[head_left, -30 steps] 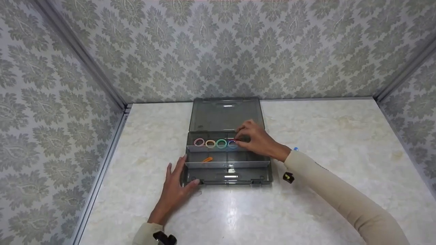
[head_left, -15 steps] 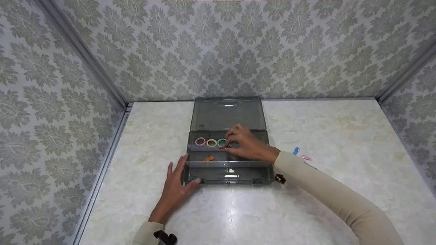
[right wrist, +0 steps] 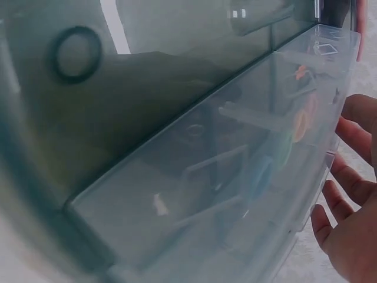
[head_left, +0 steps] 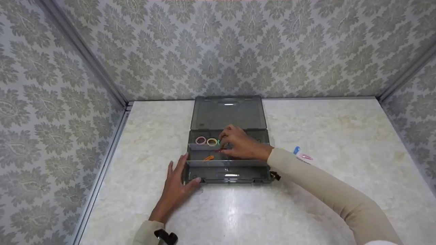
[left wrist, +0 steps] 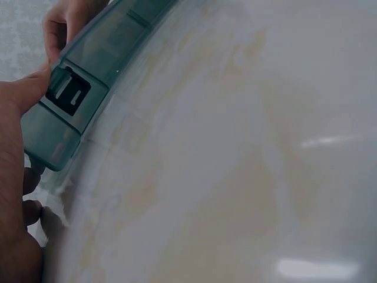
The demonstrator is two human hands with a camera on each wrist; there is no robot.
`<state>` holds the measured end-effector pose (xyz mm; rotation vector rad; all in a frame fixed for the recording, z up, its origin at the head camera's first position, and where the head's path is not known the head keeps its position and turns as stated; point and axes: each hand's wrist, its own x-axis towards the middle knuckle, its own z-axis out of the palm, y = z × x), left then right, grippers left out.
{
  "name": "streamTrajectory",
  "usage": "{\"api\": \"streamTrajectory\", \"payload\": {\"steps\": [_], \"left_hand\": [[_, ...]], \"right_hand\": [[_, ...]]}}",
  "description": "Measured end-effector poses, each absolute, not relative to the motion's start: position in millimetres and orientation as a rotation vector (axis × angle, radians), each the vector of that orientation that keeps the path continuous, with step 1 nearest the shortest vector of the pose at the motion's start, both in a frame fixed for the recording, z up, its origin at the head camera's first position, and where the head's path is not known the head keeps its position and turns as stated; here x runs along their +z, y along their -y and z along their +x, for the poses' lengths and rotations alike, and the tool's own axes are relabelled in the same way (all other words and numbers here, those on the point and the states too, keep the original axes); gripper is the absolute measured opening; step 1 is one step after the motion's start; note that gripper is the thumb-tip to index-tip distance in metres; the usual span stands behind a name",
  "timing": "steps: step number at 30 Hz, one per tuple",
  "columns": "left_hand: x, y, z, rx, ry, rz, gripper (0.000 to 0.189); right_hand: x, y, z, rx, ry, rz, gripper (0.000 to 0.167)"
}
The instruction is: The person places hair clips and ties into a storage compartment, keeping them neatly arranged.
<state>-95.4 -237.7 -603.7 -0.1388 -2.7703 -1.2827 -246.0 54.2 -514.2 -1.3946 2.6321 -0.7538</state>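
Observation:
A grey see-through compartment box lies with its lid laid back. My left hand rests at its front left corner, fingers along the side and thumb on the front edge. In the middle row, my right hand pinches a red hair clip. An orange hair clip lies in that row, to its left. Pink and yellow hair ties stand in the back row; the hand mostly covers the green one. A blue hair tie shows through plastic in the right wrist view.
A blue hair clip and a pink hair clip lie on the marbled table, right of the box. A see-through divider separates the middle and front rows. Patterned walls stand behind and at the sides.
My right hand has moved left and toward me with the red clip, from the back row to the middle row. The clips on the table have come into view. My left hand stays put.

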Motion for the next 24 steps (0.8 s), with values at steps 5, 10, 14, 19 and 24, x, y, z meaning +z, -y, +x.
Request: {"api": "streamTrajectory", "payload": {"steps": [5,10,14,19,24], "left_hand": [[-603.6,237.3,-95.8,-1.287,2.783,-0.118,0.101],[-603.5,237.6,-96.0,-1.272,2.778,-0.125,0.1],[-603.3,238.1,-96.6,-1.254,2.767,-0.155,0.1],[-602.3,238.0,-96.8,-1.249,2.762,-0.165,0.099],[-603.0,237.8,-97.6,-1.251,2.756,-0.18,0.1]], "right_hand": [[-515.5,-48.2,-246.5,-0.691,-2.641,-1.395,0.015],[-519.5,-44.0,-246.6,-0.585,-2.666,-1.409,0.016],[-522.8,-40.4,-247.6,-0.504,-2.695,-1.493,0.015],[-524.5,-36.9,-247.6,-0.409,-2.717,-1.575,0.016],[-527.6,-34.3,-246.5,-0.329,-2.766,-1.636,0.016]]}}
